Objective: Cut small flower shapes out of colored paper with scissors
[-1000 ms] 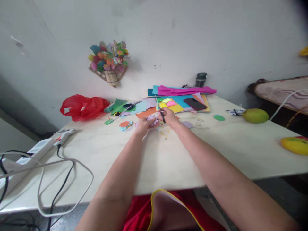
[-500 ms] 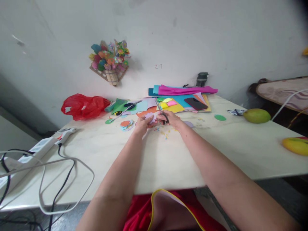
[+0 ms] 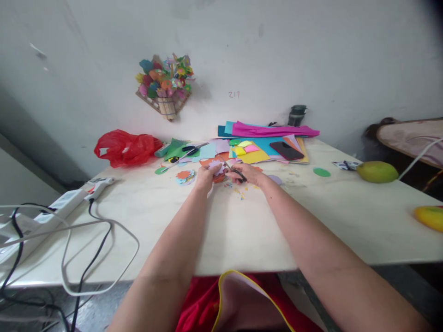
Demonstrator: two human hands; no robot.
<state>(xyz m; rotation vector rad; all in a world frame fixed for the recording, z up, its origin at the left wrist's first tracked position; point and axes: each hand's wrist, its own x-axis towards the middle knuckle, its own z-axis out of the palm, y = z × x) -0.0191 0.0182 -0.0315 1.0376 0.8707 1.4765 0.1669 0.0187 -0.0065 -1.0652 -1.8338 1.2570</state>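
My left hand [image 3: 205, 178] is closed on a small lilac paper flower [image 3: 216, 168] with a scalloped edge. Just to its right, my right hand [image 3: 249, 175] grips dark-handled scissors [image 3: 238, 173], their blades slanting up and left close beside the flower. Orange paper lies behind and under the hands. Small coloured paper scraps [image 3: 241, 195] are scattered below my right hand. Left of my left hand rests a pile of scalloped paper pieces [image 3: 185, 176], an orange one on top.
Coloured sheets [image 3: 259, 156] and a phone [image 3: 286, 151] lie at the back. A red plastic bag [image 3: 129, 147], a power strip [image 3: 65, 203] and cables are on the left. Green paper circle [image 3: 321, 172] and mango [image 3: 377, 171] lie on the right.
The scissors have tilted further left, with their blades lower and nearer the flower. The whole view has shifted slightly, so the table items appear further right.
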